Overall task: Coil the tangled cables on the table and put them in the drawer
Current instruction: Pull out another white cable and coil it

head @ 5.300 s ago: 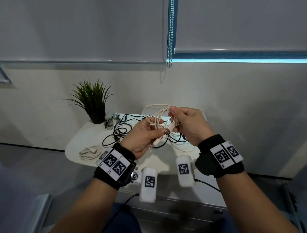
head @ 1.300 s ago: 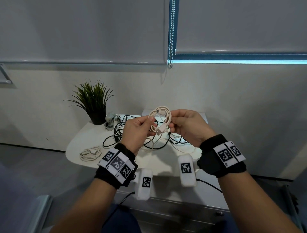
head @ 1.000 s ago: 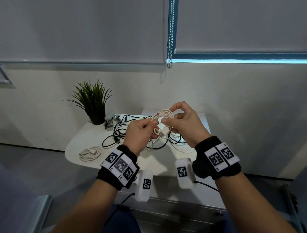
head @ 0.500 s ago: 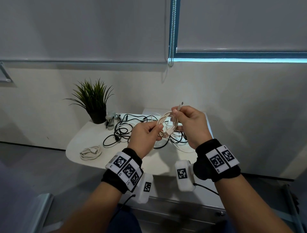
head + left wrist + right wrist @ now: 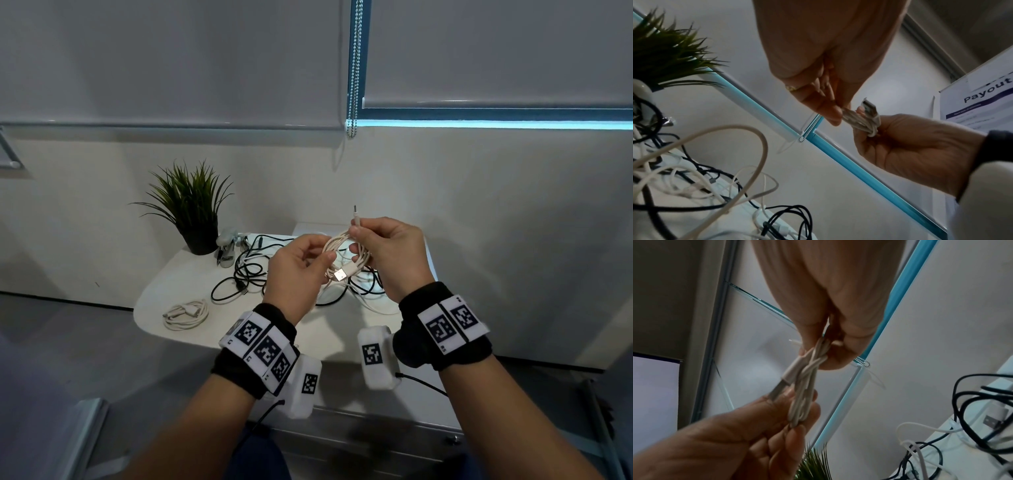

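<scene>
So nearest to us we've got both hands up in front of the chest, working one small bundle: the left hand point(image 5: 297, 270) pinches the lower end of the cream-white coiled USB cable point(image 5: 346, 255) between thumb and fingertips, right by its flat metal USB plug point(image 5: 339, 275), and the right hand point(image 5: 394, 251) is curled round the upper end, fingers closed on the loops with the thin little connector tip point(image 5: 356, 219) poking up out of the grip. The coil sits squashed into a long skinny oval, its long axis running from lower left up to upper right between the two hands, and in the right wrist view one strand looks wrapped across the bundle near the right fingers. We'd say the loose tail is on the right hand's side, so that hand is the one placed to tuck it through while the left just steadies. Past the hands, on the rounded white table point(image 5: 178, 284), there's the heap of tangled black and white cables point(image 5: 253, 270) yet to be sorted, plus one already coiled white cable point(image 5: 186, 313) lying off to the left, well apart. Behind those stands a spiky green plant in a dark pot point(image 5: 191, 209). We can't say where the drawer is.
</scene>
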Demonstrator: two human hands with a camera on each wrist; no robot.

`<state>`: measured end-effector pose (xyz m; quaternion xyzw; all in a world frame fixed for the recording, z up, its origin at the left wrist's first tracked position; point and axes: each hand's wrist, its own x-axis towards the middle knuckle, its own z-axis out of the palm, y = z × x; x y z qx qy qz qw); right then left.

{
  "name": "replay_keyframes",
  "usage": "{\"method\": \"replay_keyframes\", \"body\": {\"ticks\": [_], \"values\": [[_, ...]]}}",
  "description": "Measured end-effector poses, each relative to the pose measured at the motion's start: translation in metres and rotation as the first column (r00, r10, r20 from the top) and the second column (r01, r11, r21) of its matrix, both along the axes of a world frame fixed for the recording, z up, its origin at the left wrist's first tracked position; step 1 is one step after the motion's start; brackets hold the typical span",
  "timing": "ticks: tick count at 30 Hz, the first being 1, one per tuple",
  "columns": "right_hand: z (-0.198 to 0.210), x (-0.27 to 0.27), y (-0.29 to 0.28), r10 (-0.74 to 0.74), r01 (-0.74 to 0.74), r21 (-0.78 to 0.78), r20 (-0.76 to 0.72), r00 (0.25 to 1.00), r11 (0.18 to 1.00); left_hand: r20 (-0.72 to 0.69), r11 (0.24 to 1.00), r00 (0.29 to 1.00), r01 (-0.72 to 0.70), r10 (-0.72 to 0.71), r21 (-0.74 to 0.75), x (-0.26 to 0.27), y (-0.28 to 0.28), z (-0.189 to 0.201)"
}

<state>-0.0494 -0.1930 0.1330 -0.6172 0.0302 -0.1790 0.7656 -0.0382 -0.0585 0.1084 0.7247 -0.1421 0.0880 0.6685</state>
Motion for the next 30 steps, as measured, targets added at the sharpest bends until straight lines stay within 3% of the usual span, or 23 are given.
{"method": "replay_keyframes", "body": {"ticks": [5, 10, 16, 19, 22, 26, 30], "values": [[-0.003, 0.001, 0.000, 0.036, -0.040, -0.069, -0.055, 0.998, 0.997, 0.039, 0.999, 0.998, -0.043, 0.043, 0.017, 0.002, 0.001, 0.000], [-0.002, -0.001, 0.001, 0.012, -0.014, -0.044, -0.040, 0.999, 0.999, 0.106, 0.994, 0.992, -0.076, 0.067, 0.082, 0.001, 0.002, -0.002], [-0.004, 0.002, 0.000, 0.013, -0.029, -0.385, -0.043, 0.999, 0.922, 0.224, 0.983, 0.970, -0.123, 0.091, 0.135, 0.001, 0.002, -0.006], [-0.007, 0.004, -0.001, 0.010, -0.030, -0.462, -0.046, 0.999, 0.886, 0.274, 0.983, 0.957, -0.135, 0.096, 0.126, 0.002, 0.002, -0.009], [-0.006, 0.004, -0.003, 0.031, -0.051, -0.485, -0.048, 0.998, 0.873, 0.273, 0.985, 0.955, -0.147, 0.116, 0.093, 0.001, 0.001, -0.011], [-0.004, 0.002, -0.004, 0.057, -0.089, -0.491, -0.080, 0.995, 0.867, 0.171, 0.994, 0.979, -0.110, 0.113, -0.024, 0.001, 0.000, -0.013], [-0.003, 0.001, -0.003, 0.063, -0.108, -0.545, -0.101, 0.993, 0.831, 0.183, 0.994, 0.978, -0.110, 0.104, 0.023, -0.001, 0.001, -0.011]]}}
